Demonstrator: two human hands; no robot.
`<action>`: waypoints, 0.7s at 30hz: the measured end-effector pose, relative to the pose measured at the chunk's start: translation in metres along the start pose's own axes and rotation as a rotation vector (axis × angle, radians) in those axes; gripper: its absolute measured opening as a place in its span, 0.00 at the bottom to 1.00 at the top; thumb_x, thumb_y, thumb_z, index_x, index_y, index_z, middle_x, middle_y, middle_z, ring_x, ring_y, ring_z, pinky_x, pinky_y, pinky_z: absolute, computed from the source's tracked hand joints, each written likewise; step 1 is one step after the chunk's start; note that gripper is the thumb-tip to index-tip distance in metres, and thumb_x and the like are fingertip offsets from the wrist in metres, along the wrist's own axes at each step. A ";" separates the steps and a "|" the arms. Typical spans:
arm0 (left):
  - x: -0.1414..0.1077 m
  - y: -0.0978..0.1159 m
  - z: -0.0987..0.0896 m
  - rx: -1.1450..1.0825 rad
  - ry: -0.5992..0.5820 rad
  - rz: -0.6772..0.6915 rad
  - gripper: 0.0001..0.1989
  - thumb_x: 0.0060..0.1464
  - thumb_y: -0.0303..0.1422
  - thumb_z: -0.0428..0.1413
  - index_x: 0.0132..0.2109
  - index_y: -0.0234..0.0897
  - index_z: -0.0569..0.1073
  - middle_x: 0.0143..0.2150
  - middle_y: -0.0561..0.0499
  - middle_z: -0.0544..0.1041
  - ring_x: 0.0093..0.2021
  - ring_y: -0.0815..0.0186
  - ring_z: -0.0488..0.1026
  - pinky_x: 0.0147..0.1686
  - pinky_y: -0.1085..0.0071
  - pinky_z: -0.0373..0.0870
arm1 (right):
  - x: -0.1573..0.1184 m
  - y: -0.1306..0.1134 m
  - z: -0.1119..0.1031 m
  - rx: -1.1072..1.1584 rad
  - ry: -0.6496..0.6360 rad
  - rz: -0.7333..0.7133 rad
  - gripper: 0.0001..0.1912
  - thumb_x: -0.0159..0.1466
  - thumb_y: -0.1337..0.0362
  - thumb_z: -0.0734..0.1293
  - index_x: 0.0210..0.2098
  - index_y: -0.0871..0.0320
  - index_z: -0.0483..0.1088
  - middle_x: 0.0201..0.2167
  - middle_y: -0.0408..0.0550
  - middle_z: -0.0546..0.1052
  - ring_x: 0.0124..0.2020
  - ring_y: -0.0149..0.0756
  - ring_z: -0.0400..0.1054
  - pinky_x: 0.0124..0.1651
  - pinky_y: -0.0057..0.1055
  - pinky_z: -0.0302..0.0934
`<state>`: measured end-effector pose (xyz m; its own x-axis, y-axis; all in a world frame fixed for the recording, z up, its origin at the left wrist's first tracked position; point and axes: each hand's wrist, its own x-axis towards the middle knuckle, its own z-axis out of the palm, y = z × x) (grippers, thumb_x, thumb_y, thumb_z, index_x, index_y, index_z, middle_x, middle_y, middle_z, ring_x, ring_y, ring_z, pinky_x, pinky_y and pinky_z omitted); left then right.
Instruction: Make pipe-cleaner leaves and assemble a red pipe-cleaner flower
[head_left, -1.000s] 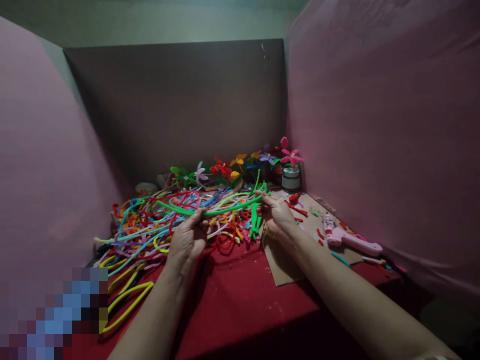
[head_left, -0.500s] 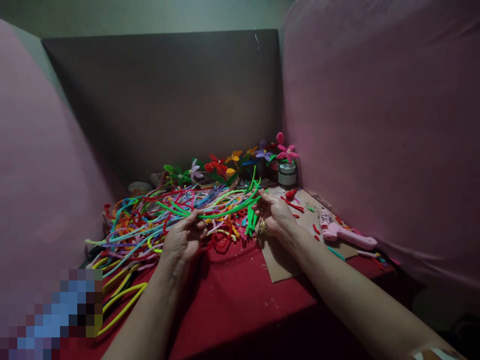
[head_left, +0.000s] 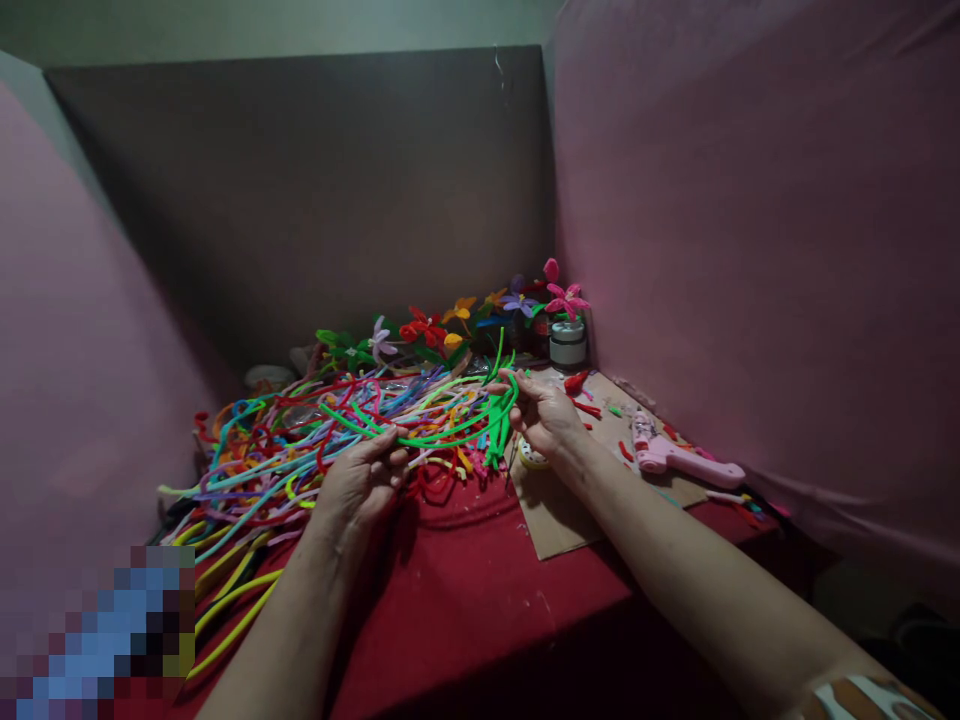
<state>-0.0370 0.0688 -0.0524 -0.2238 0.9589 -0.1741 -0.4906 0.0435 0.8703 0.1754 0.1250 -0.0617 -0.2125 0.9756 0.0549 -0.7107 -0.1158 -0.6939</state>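
Between my hands stretch bright green pipe cleaners [head_left: 457,436], bowed slightly downward. My left hand [head_left: 369,470] pinches them near their left part, with loose ends sticking out beyond the fingers. At the other end, my right hand [head_left: 546,415] grips the green strands between thumb and fingers, and some ends curl up above it. A bunch of shorter green pieces [head_left: 498,430] shows just left of the right hand; I cannot tell whether it is held or lies behind. Under and behind the left hand spreads a tangled heap of many-coloured pipe cleaners [head_left: 270,455].
A pink glue gun [head_left: 686,462] lies on a cardboard sheet [head_left: 562,515] at the right, among red scraps. Pipe-cleaner flowers [head_left: 426,328] line the back, one pink flower [head_left: 568,300] over a jar [head_left: 568,345]. Red cloth [head_left: 450,590] covers the table; pink cloth [head_left: 750,250] hangs at the right.
My right hand still grips the green strands, which now bend more around its fingertips. The whole view has shifted slightly, so things sit a little further left.
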 end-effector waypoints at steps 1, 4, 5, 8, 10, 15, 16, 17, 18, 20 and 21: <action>0.001 0.000 0.000 -0.003 -0.003 -0.001 0.05 0.47 0.21 0.50 0.28 0.29 0.70 0.18 0.53 0.65 0.15 0.75 0.62 0.11 0.81 0.58 | 0.000 0.000 0.000 -0.001 -0.004 0.000 0.09 0.59 0.66 0.60 0.35 0.62 0.70 0.22 0.46 0.76 0.11 0.23 0.57 0.12 0.20 0.44; 0.003 -0.001 -0.001 -0.057 -0.024 0.035 0.06 0.48 0.20 0.50 0.27 0.28 0.70 0.19 0.53 0.66 0.15 0.76 0.62 0.10 0.82 0.56 | 0.001 0.001 -0.001 0.023 -0.021 -0.028 0.09 0.59 0.66 0.60 0.35 0.63 0.70 0.20 0.46 0.75 0.13 0.24 0.60 0.14 0.21 0.48; 0.004 -0.002 -0.001 -0.078 -0.026 0.050 0.06 0.49 0.19 0.50 0.27 0.27 0.70 0.20 0.52 0.66 0.16 0.76 0.62 0.10 0.82 0.57 | 0.000 0.000 -0.001 0.033 -0.030 -0.035 0.10 0.59 0.66 0.60 0.35 0.63 0.70 0.21 0.47 0.75 0.14 0.25 0.62 0.15 0.21 0.49; 0.007 -0.004 0.000 -0.121 -0.003 0.085 0.08 0.50 0.18 0.48 0.26 0.27 0.69 0.22 0.51 0.68 0.17 0.76 0.64 0.12 0.82 0.60 | -0.001 -0.002 -0.002 0.053 -0.070 -0.014 0.11 0.60 0.64 0.60 0.35 0.63 0.71 0.22 0.47 0.75 0.16 0.26 0.64 0.17 0.22 0.52; 0.008 -0.004 0.000 -0.121 0.011 0.095 0.09 0.50 0.17 0.48 0.26 0.27 0.69 0.22 0.51 0.69 0.17 0.76 0.65 0.14 0.82 0.63 | -0.002 -0.003 -0.003 0.057 -0.106 0.001 0.10 0.59 0.65 0.61 0.36 0.63 0.71 0.23 0.48 0.75 0.18 0.26 0.64 0.19 0.22 0.54; 0.007 -0.003 -0.001 -0.073 0.028 0.049 0.09 0.52 0.19 0.47 0.27 0.26 0.70 0.19 0.51 0.67 0.17 0.75 0.66 0.15 0.82 0.65 | -0.004 -0.005 -0.005 -0.004 -0.189 -0.025 0.11 0.59 0.64 0.61 0.37 0.63 0.71 0.25 0.48 0.76 0.17 0.26 0.64 0.17 0.22 0.53; 0.007 -0.002 -0.001 -0.073 0.033 0.044 0.09 0.52 0.19 0.47 0.27 0.26 0.70 0.18 0.51 0.67 0.16 0.75 0.65 0.14 0.82 0.65 | -0.005 -0.006 -0.006 -0.015 -0.193 -0.024 0.11 0.59 0.65 0.61 0.37 0.63 0.71 0.24 0.47 0.76 0.16 0.25 0.63 0.16 0.22 0.52; 0.006 -0.002 -0.001 -0.075 0.041 0.044 0.10 0.52 0.19 0.47 0.26 0.26 0.69 0.18 0.51 0.67 0.16 0.75 0.65 0.14 0.83 0.65 | -0.005 -0.006 -0.006 -0.025 -0.192 -0.019 0.11 0.59 0.65 0.61 0.37 0.63 0.71 0.24 0.47 0.75 0.15 0.25 0.62 0.15 0.21 0.51; 0.006 -0.002 -0.001 -0.079 0.052 0.047 0.10 0.52 0.19 0.47 0.26 0.26 0.69 0.19 0.51 0.67 0.16 0.76 0.65 0.14 0.83 0.64 | -0.005 -0.006 -0.006 -0.033 -0.186 -0.012 0.10 0.59 0.65 0.61 0.36 0.63 0.71 0.23 0.47 0.75 0.15 0.24 0.62 0.14 0.21 0.50; 0.005 -0.001 0.000 -0.087 0.073 0.055 0.09 0.52 0.18 0.47 0.26 0.26 0.69 0.20 0.51 0.68 0.17 0.76 0.66 0.14 0.84 0.65 | -0.005 -0.006 -0.006 -0.052 -0.179 0.000 0.10 0.59 0.66 0.60 0.35 0.64 0.71 0.22 0.46 0.75 0.15 0.24 0.63 0.14 0.20 0.50; 0.004 -0.001 0.000 -0.089 0.082 0.058 0.09 0.51 0.18 0.48 0.27 0.26 0.69 0.20 0.51 0.69 0.17 0.76 0.66 0.14 0.84 0.65 | -0.005 -0.005 -0.006 -0.059 -0.181 0.000 0.09 0.59 0.67 0.61 0.34 0.65 0.71 0.22 0.47 0.75 0.15 0.24 0.63 0.15 0.20 0.51</action>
<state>-0.0370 0.0732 -0.0542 -0.3199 0.9330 -0.1650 -0.5469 -0.0396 0.8362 0.1845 0.1223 -0.0628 -0.3336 0.9255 0.1794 -0.6714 -0.0997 -0.7343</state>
